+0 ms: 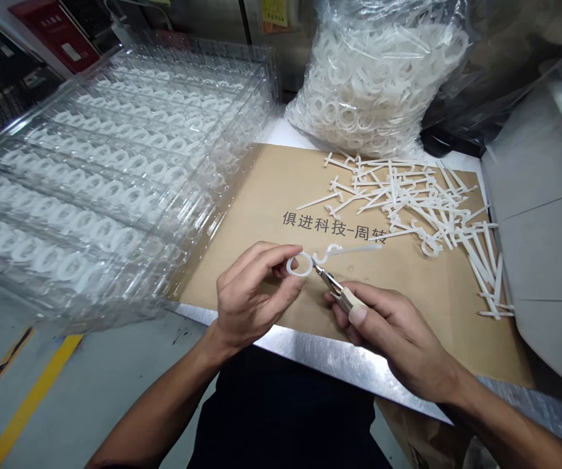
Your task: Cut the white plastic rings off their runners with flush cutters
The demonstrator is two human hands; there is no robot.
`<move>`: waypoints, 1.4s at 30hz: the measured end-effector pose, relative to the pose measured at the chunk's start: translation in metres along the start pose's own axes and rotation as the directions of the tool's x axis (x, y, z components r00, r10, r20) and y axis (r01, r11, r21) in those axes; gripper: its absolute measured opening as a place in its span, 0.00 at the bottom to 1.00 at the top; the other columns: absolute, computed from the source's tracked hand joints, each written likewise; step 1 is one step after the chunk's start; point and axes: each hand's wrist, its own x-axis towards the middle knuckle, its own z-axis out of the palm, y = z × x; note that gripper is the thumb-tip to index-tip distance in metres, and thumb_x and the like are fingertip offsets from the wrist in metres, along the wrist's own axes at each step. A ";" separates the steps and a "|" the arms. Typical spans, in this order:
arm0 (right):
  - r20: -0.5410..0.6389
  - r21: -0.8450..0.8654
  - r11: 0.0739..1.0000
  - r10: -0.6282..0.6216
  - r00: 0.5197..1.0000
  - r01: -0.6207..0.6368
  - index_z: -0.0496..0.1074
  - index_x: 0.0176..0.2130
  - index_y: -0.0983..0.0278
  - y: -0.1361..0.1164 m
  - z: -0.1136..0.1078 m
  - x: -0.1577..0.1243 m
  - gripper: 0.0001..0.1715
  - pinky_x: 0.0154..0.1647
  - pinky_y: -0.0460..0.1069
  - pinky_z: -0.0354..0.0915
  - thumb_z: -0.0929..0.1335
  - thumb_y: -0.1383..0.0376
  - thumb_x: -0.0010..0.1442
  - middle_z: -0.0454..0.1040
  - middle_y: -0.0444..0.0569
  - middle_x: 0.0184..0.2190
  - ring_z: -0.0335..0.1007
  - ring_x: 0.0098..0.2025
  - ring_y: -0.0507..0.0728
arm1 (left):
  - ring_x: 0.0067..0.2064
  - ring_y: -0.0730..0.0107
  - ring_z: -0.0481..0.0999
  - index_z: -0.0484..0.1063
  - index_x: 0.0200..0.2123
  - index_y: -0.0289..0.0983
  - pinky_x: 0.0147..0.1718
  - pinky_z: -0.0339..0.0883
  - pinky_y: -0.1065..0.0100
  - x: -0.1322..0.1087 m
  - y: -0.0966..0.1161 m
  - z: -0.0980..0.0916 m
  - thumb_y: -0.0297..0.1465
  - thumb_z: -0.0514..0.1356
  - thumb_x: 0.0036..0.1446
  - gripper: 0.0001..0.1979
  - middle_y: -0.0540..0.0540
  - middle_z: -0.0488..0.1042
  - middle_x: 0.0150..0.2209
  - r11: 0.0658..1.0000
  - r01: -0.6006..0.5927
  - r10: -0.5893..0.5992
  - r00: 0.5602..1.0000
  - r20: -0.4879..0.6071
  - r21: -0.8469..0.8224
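Observation:
Between the thumb and fingers of my left hand [258, 290] is a translucent white plastic ring [299, 264]. My right hand [393, 332] is closed around a pair of side cutters [342, 292] with pale grips. The cutter tips are at the ring's right edge, by a curled white plastic sprue [353, 250] with a long straight stem. Whether ring and sprue are still joined at the tips is too small to tell. Below both hands lies a brown cardboard sheet [241, 215] with printed black characters.
Clear stacked trays [173, 260] holding rows of white rings stand at the left. A plastic bag [359, 85] full of rings sits at the back. Loose cut sprues [407, 195] are heaped on the right of the cardboard, beside a grey-white panel [549, 247]. A metal table edge [305, 345] runs in front.

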 end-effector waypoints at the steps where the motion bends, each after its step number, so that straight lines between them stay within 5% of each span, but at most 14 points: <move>1: 0.003 0.000 1.000 0.001 1.000 -0.001 0.75 0.43 0.61 0.000 0.000 0.000 0.21 0.28 0.49 0.60 0.64 0.48 0.74 0.67 0.48 0.33 0.60 0.31 0.55 | 0.38 0.71 0.81 0.79 0.49 0.35 0.36 0.76 0.71 0.000 0.000 0.000 0.25 0.68 0.62 0.12 0.45 0.82 0.39 1.000 -0.001 0.001 1.000 0.000 0.001; 23: 0.039 -0.008 1.000 -0.005 0.999 0.005 0.74 0.48 0.62 -0.002 -0.001 0.000 0.21 0.29 0.47 0.60 0.62 0.50 0.77 0.67 0.44 0.34 0.58 0.31 0.52 | 0.38 0.72 0.80 0.79 0.51 0.34 0.36 0.76 0.72 0.000 -0.003 0.001 0.25 0.68 0.62 0.13 0.44 0.81 0.39 0.999 -0.037 0.038 0.999 0.022 -0.039; 33: 0.018 -0.104 0.994 -0.009 1.000 0.010 0.71 0.43 0.63 0.000 0.005 0.000 0.25 0.27 0.47 0.59 0.58 0.48 0.78 0.64 0.43 0.30 0.56 0.28 0.51 | 0.38 0.72 0.81 0.79 0.50 0.34 0.36 0.76 0.73 0.000 -0.004 0.000 0.26 0.69 0.62 0.12 0.44 0.82 0.39 0.998 -0.041 0.043 0.998 0.041 -0.041; 42: 0.004 -0.016 0.995 0.101 0.995 -0.101 0.70 0.42 0.62 0.006 0.002 0.001 0.24 0.27 0.47 0.56 0.62 0.46 0.76 0.63 0.42 0.30 0.56 0.30 0.52 | 0.35 0.73 0.79 0.79 0.49 0.36 0.35 0.76 0.72 0.001 -0.007 0.003 0.32 0.71 0.62 0.13 0.48 0.79 0.35 0.994 -0.067 0.062 0.997 -0.054 -0.090</move>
